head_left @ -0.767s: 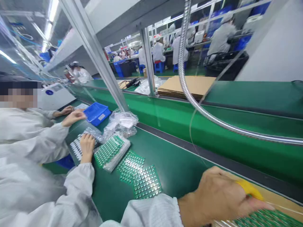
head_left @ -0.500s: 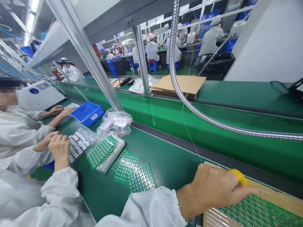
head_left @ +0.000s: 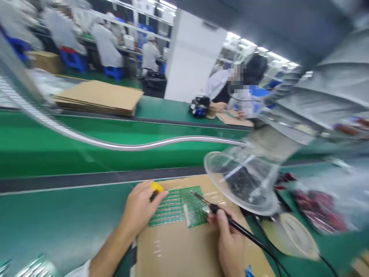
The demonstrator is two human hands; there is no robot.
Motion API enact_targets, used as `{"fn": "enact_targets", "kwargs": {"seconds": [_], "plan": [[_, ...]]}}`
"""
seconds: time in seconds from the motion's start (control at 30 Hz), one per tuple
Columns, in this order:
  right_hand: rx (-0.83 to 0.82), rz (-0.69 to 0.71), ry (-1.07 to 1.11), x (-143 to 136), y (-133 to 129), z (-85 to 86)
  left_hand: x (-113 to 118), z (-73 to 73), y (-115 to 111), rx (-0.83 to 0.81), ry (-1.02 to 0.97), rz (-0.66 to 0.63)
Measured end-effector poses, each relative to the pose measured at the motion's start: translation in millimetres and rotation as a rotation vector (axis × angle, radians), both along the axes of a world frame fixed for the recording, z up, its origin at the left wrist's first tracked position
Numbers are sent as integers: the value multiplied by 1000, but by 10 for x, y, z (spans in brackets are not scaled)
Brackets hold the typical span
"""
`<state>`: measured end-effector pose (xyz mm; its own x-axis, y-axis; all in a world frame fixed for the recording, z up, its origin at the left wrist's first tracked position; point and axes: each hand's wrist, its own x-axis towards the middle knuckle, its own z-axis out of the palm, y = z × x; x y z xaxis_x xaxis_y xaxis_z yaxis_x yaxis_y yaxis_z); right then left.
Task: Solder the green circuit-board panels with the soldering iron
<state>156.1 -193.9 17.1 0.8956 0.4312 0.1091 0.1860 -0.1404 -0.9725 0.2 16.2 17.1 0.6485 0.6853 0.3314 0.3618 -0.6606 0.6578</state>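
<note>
My left hand [head_left: 141,207] is closed around a small yellow and black object [head_left: 156,189], perhaps a solder reel, beside the left edge of a green circuit panel [head_left: 167,207]. My right hand [head_left: 229,234] grips a black soldering iron [head_left: 230,221], its tip over a second green panel [head_left: 194,204] that adjoins the first. A whitish strip [head_left: 187,215] lies on the second panel. Both panels rest on brown cardboard [head_left: 175,250].
A clear funnel hood [head_left: 245,181] hangs right of the panels. A sponge holder [head_left: 296,234] and bagged red parts [head_left: 319,207] lie farther right. Stacked cardboard [head_left: 100,96] sits behind the green partition [head_left: 115,130]. A person [head_left: 221,82] works across the bench.
The view has swung right and blurred. The neighbour at the left has left the view, while my right hand with the iron, the hood and the whole cardboard mat have come into it.
</note>
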Motion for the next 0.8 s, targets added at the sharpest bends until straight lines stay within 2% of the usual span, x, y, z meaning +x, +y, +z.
{"fn": "enact_targets", "kwargs": {"seconds": [0.1,0.23,0.37,0.57,0.8], "plan": [[33,-71,40,110,-2,-59,17,-102,104,-82,-5,-70],[67,-21,80,69,56,-85,-21,-138,141,-139,89,-156],[38,43,86,72,47,-87,-40,-174,182,-130,126,-163],[-69,24,-23,101,1,-151,-52,-173,199,-94,134,-219],[-122,80,-84,105,12,-91,-43,-158,189,-98,139,-197]]}}
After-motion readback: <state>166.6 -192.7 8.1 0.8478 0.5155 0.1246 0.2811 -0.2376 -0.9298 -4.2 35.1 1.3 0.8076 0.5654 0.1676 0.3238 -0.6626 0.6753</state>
